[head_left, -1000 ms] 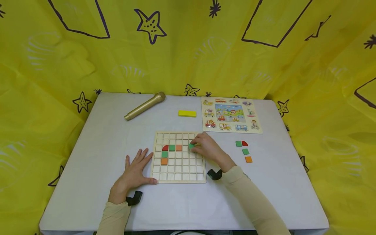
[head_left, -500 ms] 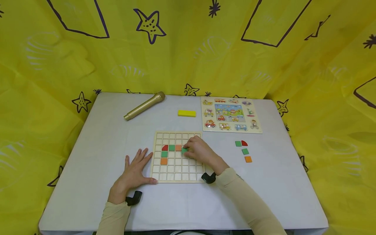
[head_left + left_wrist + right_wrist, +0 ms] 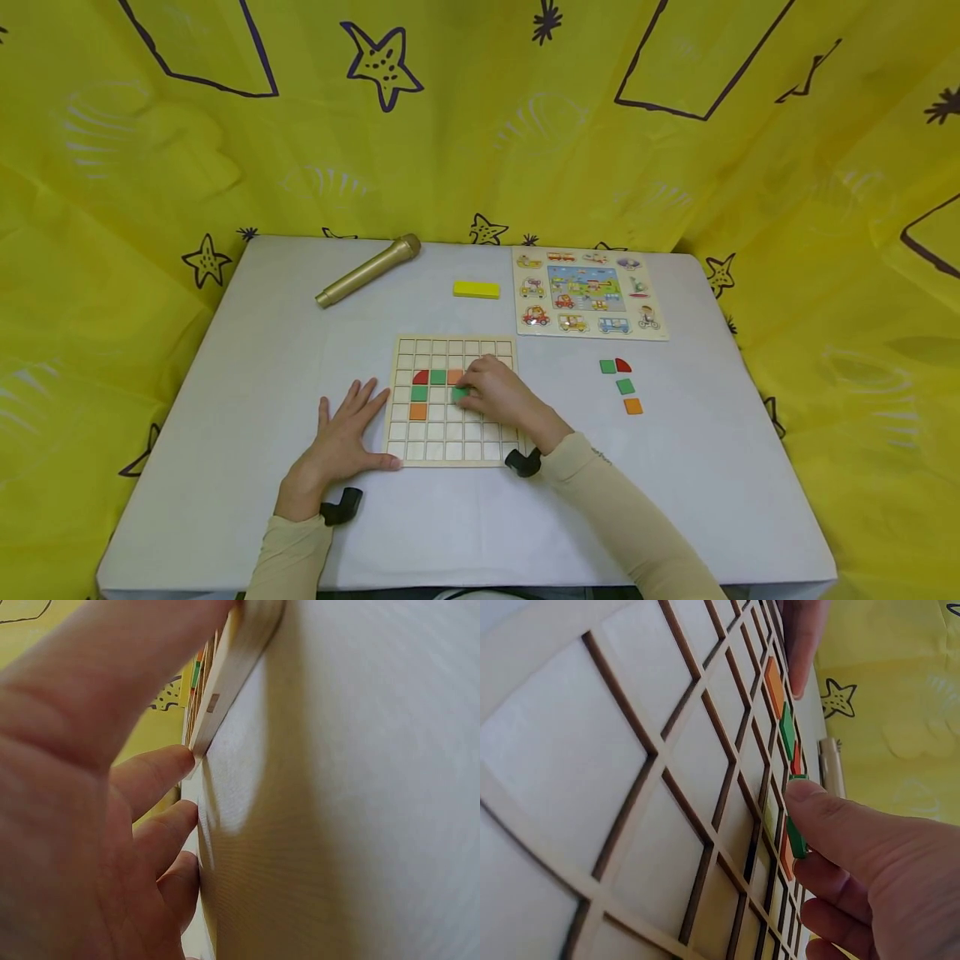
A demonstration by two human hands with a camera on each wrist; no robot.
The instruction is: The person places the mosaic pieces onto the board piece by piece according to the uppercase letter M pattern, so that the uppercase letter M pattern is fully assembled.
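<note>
My right hand (image 3: pixel 498 393) pinches a green square tile (image 3: pixel 798 838) between thumb and fingers, just over the wooden grid board (image 3: pixel 455 459). In the head view that tile is below the orange tile (image 3: pixel 454 377) of the upper row. Along the same row lie a green tile (image 3: pixel 438 377) and a red quarter-round tile (image 3: pixel 422 378). Beneath the red one are another green tile (image 3: pixel 419 393) and an orange tile (image 3: pixel 417 412). With fingers spread, my left hand (image 3: pixel 337 450) rests at the board's left side, its thumb and a fingertip touching the edge.
Right of the board lie several loose tiles, among them a red quarter-round (image 3: pixel 622 365) and an orange square (image 3: pixel 633 407). Farther back are a picture puzzle board (image 3: pixel 590 326), a yellow block (image 3: pixel 476 290) and a gold microphone (image 3: pixel 369 270).
My right hand has moved left and slightly toward me over the board, carrying the green tile from the right side to below the orange tile. The left hand has stayed in place.
</note>
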